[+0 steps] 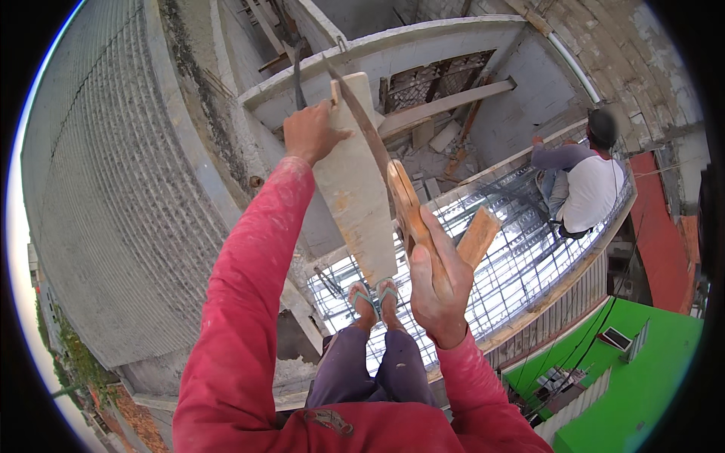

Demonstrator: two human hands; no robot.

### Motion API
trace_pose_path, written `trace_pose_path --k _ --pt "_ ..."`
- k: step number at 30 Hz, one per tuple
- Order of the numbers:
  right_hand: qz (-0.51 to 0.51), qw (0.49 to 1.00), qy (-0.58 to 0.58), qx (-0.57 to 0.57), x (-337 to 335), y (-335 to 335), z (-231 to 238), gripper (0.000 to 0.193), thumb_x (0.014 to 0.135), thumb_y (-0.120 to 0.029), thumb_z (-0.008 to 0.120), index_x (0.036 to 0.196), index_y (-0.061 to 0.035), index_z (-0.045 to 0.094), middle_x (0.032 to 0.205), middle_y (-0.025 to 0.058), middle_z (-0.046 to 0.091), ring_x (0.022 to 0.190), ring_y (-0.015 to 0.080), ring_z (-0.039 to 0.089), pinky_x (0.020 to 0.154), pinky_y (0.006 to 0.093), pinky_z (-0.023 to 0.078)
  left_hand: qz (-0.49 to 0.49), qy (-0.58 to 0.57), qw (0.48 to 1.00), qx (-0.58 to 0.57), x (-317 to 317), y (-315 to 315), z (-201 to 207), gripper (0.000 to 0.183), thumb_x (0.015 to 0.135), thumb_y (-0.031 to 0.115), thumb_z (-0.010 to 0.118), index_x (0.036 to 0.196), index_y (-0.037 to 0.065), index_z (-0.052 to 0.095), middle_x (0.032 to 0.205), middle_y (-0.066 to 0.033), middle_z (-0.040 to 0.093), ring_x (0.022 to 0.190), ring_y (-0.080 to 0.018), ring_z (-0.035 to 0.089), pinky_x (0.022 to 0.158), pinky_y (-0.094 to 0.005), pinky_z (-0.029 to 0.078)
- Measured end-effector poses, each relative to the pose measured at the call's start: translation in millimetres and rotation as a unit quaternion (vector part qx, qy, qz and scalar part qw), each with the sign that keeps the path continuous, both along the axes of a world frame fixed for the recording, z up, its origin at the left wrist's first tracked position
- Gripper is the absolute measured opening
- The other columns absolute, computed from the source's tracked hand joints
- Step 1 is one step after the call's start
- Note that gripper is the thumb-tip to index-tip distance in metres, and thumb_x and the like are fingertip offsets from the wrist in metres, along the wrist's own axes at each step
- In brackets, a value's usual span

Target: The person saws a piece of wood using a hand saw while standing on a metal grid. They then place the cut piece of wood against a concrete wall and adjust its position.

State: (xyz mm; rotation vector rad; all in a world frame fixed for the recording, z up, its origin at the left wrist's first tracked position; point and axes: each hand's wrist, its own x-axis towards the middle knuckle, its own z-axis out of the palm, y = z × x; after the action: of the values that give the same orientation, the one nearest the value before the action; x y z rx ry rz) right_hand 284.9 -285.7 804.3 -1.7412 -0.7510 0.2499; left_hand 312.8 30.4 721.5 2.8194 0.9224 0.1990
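My right hand (442, 283) is closed round the wooden handle (411, 208) of a handsaw. Its narrow, rust-brown blade (362, 121) points up and away to the left, along the right edge of a pale board (351, 196). The board is long, stained and narrower at its near end, just above my feet. My left hand (311, 134) grips the board's left edge near the far end, thumb over its face. A dark strip (299, 79) rises just beyond that hand; whether I hold it I cannot tell.
Under my sandalled feet (375, 296) a rebar grid (491, 272) lies over shiny sheeting. A person (589, 177) crouches on it at the right. Corrugated roofing (121, 204) slopes at the left. Beyond the concrete wall (453, 30) a deep space holds rubble. A wood offcut (478, 235) shows beside my right hand.
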Motion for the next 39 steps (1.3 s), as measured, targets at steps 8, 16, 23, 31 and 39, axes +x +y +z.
trace_pose_path --k 8,16,23,31,39 --pt "0.008 0.999 -0.042 -0.005 -4 -18 17 0.044 0.094 -0.005 0.054 0.136 0.0103 0.051 0.110 0.0233 0.070 0.079 0.0179 0.067 0.068 0.0252 0.051 -0.052 -0.014 0.999 0.001 -1 -16 3 0.059 0.065 0.056 0.083 0.102 0.013 0.067 0.087 -0.0078 0.073 0.082 -0.0291 0.071 0.068 -0.0436 0.054" --pt "-0.047 0.996 0.004 0.074 10 20 2 0.047 0.097 -0.011 0.055 0.139 0.0075 0.049 0.095 0.0159 0.071 0.066 0.0124 0.059 0.063 0.0280 0.049 -0.146 -0.066 0.987 0.013 17 -45 23 0.055 0.063 0.053 0.085 0.096 0.012 0.066 0.086 -0.0070 0.073 0.080 -0.0290 0.070 0.066 -0.0436 0.052" --pt "-0.056 0.996 -0.059 0.038 -5 16 -66 0.047 0.096 -0.013 0.055 0.139 0.0076 0.049 0.113 0.0196 0.070 0.077 0.0174 0.065 0.068 0.0262 0.051 -0.095 -0.045 0.994 -0.006 9 -43 19 0.055 0.063 0.049 0.085 0.101 0.013 0.067 0.085 -0.0077 0.073 0.080 -0.0287 0.071 0.067 -0.0433 0.052" --pt "-0.024 0.988 -0.113 -0.104 -22 -18 19 0.055 0.104 -0.030 0.050 0.143 0.0086 0.043 0.085 0.0061 0.064 0.066 0.0062 0.054 0.058 0.0213 0.044 -0.091 -0.061 0.994 -0.023 3 -35 13 0.056 0.063 0.053 0.085 0.093 0.010 0.065 0.082 -0.0090 0.071 0.079 -0.0304 0.069 0.066 -0.0450 0.051" --pt "-0.019 0.984 0.171 0.052 -17 -7 44 0.068 0.102 -0.035 0.055 0.152 0.0029 0.029 0.071 -0.0030 0.040 0.058 0.0028 0.036 0.052 0.0191 0.031 -0.101 -0.069 0.992 0.010 18 -41 7 0.055 0.062 0.048 0.086 0.094 0.009 0.065 0.080 -0.0097 0.071 0.076 -0.0307 0.070 0.063 -0.0447 0.051"
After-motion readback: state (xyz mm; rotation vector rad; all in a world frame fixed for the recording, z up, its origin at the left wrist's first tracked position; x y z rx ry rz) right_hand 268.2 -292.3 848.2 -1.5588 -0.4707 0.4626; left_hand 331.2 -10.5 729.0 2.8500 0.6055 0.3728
